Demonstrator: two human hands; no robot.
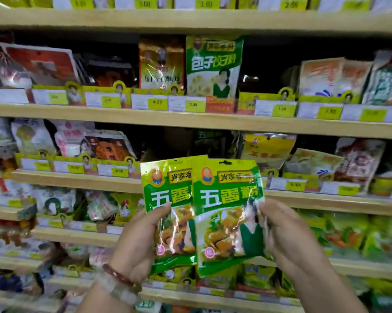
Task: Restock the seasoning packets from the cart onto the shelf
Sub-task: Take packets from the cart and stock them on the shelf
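Two green seasoning packets held up before stocked wooden shelves.

The left hand (139, 240) grips the left packet (167, 213) by its side edge; the right hand (287, 231) pinches the right packet (226, 215), which overlaps the first. Both read 五香粉 in white, upright, in front of the third shelf's front edge (77, 180). Behind, a green pouch (213, 66) marked 包子饺子料 stands above price tags (157, 102) reading 4.00 and 3.00.
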